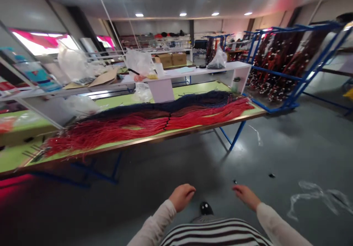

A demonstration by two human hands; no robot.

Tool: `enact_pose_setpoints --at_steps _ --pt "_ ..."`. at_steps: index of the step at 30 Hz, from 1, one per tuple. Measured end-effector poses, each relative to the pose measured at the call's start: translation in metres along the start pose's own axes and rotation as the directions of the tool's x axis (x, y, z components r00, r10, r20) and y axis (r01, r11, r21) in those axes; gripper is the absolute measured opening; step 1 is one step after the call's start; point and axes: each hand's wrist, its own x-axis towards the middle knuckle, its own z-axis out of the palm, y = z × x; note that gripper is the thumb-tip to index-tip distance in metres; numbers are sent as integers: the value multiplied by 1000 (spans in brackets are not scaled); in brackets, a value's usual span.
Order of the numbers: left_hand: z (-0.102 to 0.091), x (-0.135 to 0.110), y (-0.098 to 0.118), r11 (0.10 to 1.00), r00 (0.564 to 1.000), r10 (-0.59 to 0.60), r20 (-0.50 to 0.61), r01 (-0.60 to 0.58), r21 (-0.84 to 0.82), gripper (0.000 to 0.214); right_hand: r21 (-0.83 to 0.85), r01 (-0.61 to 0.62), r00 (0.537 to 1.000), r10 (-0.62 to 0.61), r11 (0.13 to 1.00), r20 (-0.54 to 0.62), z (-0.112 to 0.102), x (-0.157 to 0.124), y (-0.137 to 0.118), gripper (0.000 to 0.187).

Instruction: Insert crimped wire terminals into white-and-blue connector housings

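My left hand (182, 197) hangs in front of my body with its fingers curled together, and nothing shows in it. On the other side, my right hand (247, 197) is also closed, thumb and fingers near each other. A small black piece (235, 181) appears right at its fingertips; whether it is pinched there or lies on the floor behind, I cannot tell. Both hands are over the floor, apart from the table. Beyond them, long bundles of red wires (132, 126) and dark blue wires (190, 100) lie along the green tabletop (107, 100).
A blue rack (295, 78) hung with dark red wire bundles stands at the right. On the white shelf (190, 72) are plastic bags, cardboard and a large bottle (38, 75). Clear plastic strips (317, 194) and a black scrap (271, 175) lie on the grey floor.
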Motion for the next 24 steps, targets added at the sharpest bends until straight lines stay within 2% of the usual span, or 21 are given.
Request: enact_pose_setpoints --at_steps 4,8,11,14,16,18,21,24 --pt "-53 40 -40 994 983 -97 -154 89 -55 30 -24 244 965 -241 969 100 -46 173 -71 38" --pt "-102 62 -96 969 924 -232 -303 193 -152 29 -48 425 902 -418 904 112 -75 344 -157 37" --pt "-141 88 -147 953 894 -288 -344 231 -196 29 -113 448 893 -440 887 94 -86 459 -215 36" --pt "-184 125 -200 951 882 -281 -378 203 -233 27 -217 380 925 -364 899 110 -82 553 -256 32" --pt "-215 153 -234 954 876 -254 -410 158 -255 26 -291 308 950 -279 906 138 -74 600 -272 29" --pt "-245 182 -266 960 872 -217 -438 110 -257 26 -350 244 966 -194 904 174 -66 634 -282 30" --pt "-287 232 -312 980 893 -151 -424 80 -180 29 -395 193 966 -105 898 235 -59 663 -290 28" --pt "-320 274 -352 987 928 -156 -338 159 -21 30 -393 202 948 -79 897 309 -63 676 -294 25"
